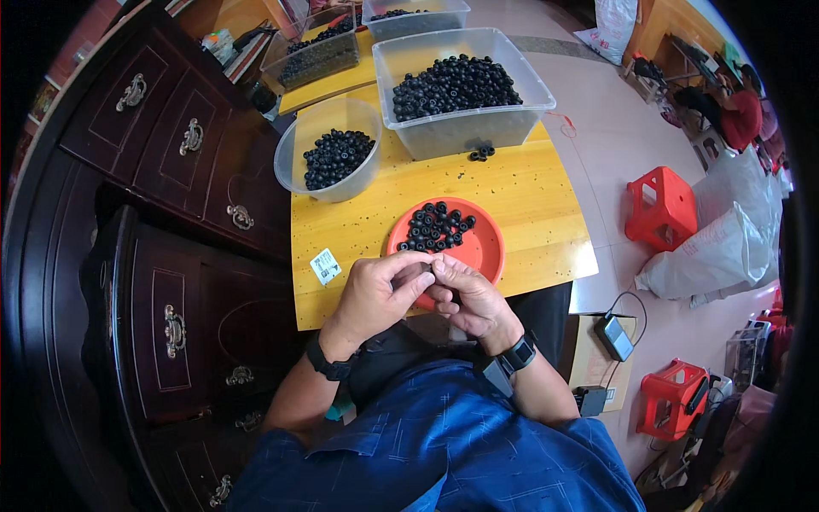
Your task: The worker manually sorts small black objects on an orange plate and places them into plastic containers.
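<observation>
My left hand (380, 285) and my right hand (474, 299) meet over the near rim of a round red plate (488, 247). Thumbs and fingertips of both are pinched together around a small dark piece (429, 268), mostly hidden by the fingers. Its kind cannot be made out. On the plate lie several small black ring-shaped parts (435, 225), each with a hole in the middle, gathered toward the far left side.
Beyond the plate, a round clear tub (368, 175) and a large clear bin (461, 132) hold more black parts. A few loose ones (482, 154) lie on the yellow table (546, 230) beside a white label (325, 266). Dark drawers (171, 213) stand left; red stools (661, 207) stand right.
</observation>
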`<state>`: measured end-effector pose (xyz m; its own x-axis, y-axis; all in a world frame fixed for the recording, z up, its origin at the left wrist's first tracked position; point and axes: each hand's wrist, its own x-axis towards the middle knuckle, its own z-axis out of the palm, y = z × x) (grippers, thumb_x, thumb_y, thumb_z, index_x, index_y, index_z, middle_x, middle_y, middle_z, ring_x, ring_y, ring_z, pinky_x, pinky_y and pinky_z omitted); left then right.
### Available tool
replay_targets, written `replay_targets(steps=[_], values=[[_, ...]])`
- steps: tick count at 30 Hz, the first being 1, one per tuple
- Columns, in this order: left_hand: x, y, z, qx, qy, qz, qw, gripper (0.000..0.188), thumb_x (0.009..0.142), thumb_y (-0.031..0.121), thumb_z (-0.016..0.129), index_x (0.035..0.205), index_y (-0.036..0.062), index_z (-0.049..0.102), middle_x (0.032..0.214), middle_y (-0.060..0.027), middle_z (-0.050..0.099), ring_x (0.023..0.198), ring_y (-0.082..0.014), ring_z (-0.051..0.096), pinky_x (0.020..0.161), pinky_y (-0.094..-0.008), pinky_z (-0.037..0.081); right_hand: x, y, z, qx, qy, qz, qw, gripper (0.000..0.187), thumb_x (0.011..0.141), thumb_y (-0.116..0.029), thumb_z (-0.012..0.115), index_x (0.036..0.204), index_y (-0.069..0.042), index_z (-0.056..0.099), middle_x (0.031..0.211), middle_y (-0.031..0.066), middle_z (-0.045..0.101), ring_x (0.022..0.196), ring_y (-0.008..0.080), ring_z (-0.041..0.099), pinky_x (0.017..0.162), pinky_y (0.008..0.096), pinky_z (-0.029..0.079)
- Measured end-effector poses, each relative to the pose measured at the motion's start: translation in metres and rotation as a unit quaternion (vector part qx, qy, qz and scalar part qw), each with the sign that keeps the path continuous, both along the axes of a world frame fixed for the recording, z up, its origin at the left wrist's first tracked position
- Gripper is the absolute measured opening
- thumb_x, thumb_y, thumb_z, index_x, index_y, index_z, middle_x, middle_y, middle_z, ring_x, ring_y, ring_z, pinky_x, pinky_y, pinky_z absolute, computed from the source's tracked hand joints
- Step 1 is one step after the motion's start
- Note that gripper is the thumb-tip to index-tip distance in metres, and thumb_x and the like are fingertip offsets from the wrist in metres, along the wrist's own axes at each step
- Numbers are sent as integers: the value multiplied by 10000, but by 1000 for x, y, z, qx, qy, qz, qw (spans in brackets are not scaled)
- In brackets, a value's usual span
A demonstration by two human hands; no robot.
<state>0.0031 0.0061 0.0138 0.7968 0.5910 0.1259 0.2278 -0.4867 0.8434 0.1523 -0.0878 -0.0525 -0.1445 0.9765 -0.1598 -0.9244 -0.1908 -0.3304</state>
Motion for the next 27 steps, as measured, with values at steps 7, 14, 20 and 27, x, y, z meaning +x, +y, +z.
replay_targets(steps=[7, 14, 20, 27], values=[[4, 8, -8, -122, -82, 1, 989, 206, 932, 34, 600, 1121, -4, 673, 840, -34, 705, 730, -42, 610, 663, -219, 495, 0, 2, 9, -27, 56, -2, 998, 169, 995, -239, 588, 1083, -95, 595, 907, -24, 594, 644, 13, 476, 503, 144, 369], [2, 7, 6, -17, -10, 49, 999, 152, 902, 100, 664, 1024, 10, 647, 711, 16, 634, 615, -16, 486, 552, -218, 393, 2, 1, 2, -62, 128, -30, 989, 184, 970, -199, 622, 1128, -111, 583, 990, 12, 628, 687, 35, 510, 521, 156, 393], [4, 6, 6, 111, 61, 43, 991, 300, 857, 293, 744, 902, 37, 594, 662, -66, 593, 531, -152, 551, 520, -290, 439, 2, 2, 5, -62, 101, -46, 992, 183, 969, -186, 621, 1129, -107, 581, 979, 10, 628, 689, 36, 516, 526, 160, 400], [5, 8, 1, 165, 77, 44, 982, 372, 849, 382, 743, 854, 46, 584, 683, -92, 628, 598, -258, 647, 541, -351, 488, 1, 3, 7, -63, 71, -38, 995, 154, 971, -197, 619, 1096, -109, 599, 922, -19, 616, 676, 31, 512, 522, 167, 399]])
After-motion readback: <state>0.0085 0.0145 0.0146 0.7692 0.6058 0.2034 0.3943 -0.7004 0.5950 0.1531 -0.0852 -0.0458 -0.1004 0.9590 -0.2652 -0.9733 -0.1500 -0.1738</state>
